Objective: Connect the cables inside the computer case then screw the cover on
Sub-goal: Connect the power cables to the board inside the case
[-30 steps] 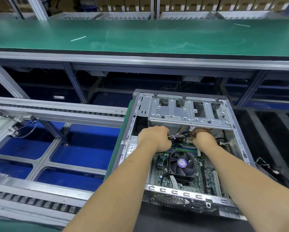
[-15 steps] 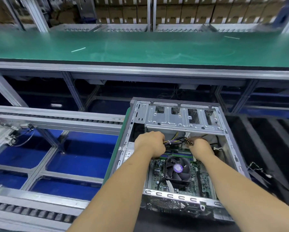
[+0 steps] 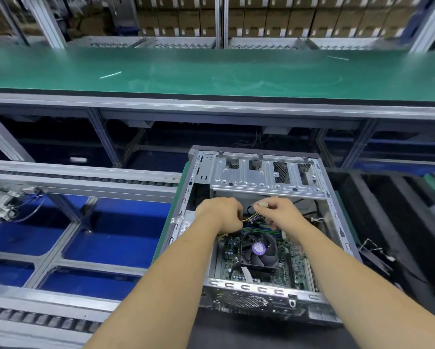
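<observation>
The cable-connecting step is judged in hand: inside the open computer case (image 3: 337,212), a bundle of coloured wires (image 3: 249,219) is gripped by the left hand (image 3: 219,215) while its pale connector (image 3: 261,205) is pinched by the right hand (image 3: 281,212), and seating into a board socket is called for next.

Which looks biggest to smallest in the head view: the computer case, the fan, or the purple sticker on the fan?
1. Computer case
2. Fan
3. Purple sticker, which sits on the fan's middle, so it is clearly smallest.

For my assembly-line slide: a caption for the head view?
Both hands, left hand and right hand, grip the cable bundle above the fan inside the open computer case.
</observation>
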Available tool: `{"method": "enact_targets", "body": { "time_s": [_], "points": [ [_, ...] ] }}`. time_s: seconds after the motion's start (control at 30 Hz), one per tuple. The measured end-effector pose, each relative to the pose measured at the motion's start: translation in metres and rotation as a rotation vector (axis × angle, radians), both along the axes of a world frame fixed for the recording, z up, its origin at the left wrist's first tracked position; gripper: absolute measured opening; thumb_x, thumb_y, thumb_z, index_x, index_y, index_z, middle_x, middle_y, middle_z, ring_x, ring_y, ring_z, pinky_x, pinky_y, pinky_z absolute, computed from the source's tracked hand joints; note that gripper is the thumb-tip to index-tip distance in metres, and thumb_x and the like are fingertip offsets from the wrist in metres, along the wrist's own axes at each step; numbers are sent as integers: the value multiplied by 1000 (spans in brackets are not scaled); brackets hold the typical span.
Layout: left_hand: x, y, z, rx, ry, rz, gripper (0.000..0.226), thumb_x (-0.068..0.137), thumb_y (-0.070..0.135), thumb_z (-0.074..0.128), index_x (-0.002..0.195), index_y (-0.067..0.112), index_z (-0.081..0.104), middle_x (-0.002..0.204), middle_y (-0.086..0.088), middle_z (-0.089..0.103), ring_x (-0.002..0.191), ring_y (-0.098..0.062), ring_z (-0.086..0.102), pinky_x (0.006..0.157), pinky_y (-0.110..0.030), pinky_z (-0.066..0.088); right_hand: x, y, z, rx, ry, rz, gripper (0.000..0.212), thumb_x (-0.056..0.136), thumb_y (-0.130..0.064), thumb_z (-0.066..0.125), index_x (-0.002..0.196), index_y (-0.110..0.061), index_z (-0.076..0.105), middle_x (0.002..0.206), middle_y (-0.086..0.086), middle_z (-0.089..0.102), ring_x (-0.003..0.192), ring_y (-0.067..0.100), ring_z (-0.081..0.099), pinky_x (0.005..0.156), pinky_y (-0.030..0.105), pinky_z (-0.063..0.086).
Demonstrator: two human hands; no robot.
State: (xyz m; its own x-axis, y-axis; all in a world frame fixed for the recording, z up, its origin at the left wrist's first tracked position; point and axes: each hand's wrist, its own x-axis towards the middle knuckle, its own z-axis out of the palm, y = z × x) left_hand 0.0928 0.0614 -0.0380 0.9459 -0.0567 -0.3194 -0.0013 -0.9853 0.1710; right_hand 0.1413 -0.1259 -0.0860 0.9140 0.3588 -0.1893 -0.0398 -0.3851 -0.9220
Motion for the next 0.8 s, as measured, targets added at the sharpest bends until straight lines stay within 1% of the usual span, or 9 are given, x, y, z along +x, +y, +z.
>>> {"method": "enact_targets", "body": {
  "time_s": [0.07,0.17,0.23,0.3,0.43,0.57,0.63,0.73,0.8],
  "points": [
    [0,0,-1,22,-27,-15,18,79,31,59,97,34,61,101,5,65,92,-23,60,75,-36,50,-1,-8,2,40,51,0,14,94,-35,69,102,-27,78,72,-4,63,59,11,53,55,26,46],
    [1,1,-3,54,-36,-28,28,81,29,61,109,32,62,104,4,65,99,-23,59,78,-41,53,-1,-7,-2,109,157,-160,25,95,-34,68,107,-12,74,87,6,68,61,14,59,52,26,47],
    [1,1,-3,59,-35,-28,30,82,30,62,112,33,64,106,3,65,102,-24,59,78,-42,54,0,-2,-6,113,161,-284,24,95,-28,69,102,-5,71,78,7,69,57,15,58,50,27,46],
    [1,2,-5,58,-33,-16,31,83,31,62,114,33,65,108,0,64,103,-25,59,79,-43,55,2,1,-8,68,62,-356,22,94,-24,71,96,-2,71,71,7,69,56,17,58,52,26,46],
    [2,2,-7,70,-27,16,34,86,36,61,119,31,61,117,-7,56,104,-30,58,83,-46,55,3,4,-10,99,-26,-428,10,89,-19,76,82,-13,72,74,3,72,67,18,62,60,28,49],
    [3,2,-9,90,-29,-2,33,89,39,59,121,31,60,121,-6,55,112,-28,53,85,-46,53,3,9,-17,170,26,-486,17,89,-22,76,75,-14,74,74,3,73,64,15,58,64,29,49],
    [4,2,-11,116,-35,-35,32,90,39,57,121,29,60,122,-3,57,117,-26,48,85,-47,53,5,13,-19,182,45,-491,24,93,-20,70,72,-9,71,69,4,71,56,16,52,58,32,45],
    [5,3,-12,176,-35,-88,33,93,39,54,123,26,60,123,-1,56,120,-25,44,85,-47,51,9,20,-21,-52,-104,-354,41,97,-20,60,59,-8,54,53,5,53,48,20,42,53,30,34],
    [5,2,-12,219,-42,-132,33,94,36,52,123,23,60,124,0,56,119,-25,43,83,-45,48,12,23,-21,-348,-199,-162,37,100,-18,49,64,-9,51,61,7,52,59,25,48,58,33,37]
  ]
}}
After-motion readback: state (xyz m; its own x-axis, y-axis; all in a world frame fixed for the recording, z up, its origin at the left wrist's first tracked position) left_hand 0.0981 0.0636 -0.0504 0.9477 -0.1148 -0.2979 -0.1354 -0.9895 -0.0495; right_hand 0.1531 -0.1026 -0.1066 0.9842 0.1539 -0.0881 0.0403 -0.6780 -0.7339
